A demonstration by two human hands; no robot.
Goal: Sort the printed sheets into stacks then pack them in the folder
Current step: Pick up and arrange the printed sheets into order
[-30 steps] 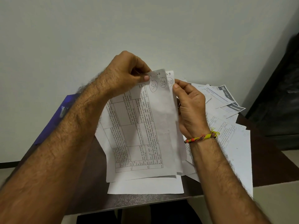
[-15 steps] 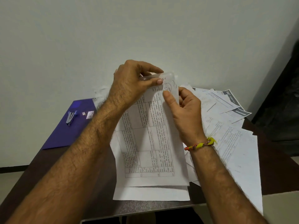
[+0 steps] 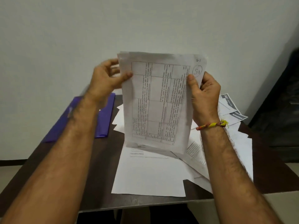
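Sheet (image 3: 158, 102) marked S-1 is pinched upright by left hand (image 3: 106, 78) and right hand (image 3: 205, 96); papers (image 3: 150, 173) lie unsorted on counter (image 3: 100, 180), folder (image 3: 103, 117) unpacked.

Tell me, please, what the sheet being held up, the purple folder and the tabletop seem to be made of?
The held sheet looks like thin matte office paper: it curves between the hands, and shadow shows through its upper edge. The purple folder seems to be smooth thin plastic or coated card, with a faint sheen; blur leaves it open. The tabletop looks like dark brown laminate or finished wood, with a dull reflection.
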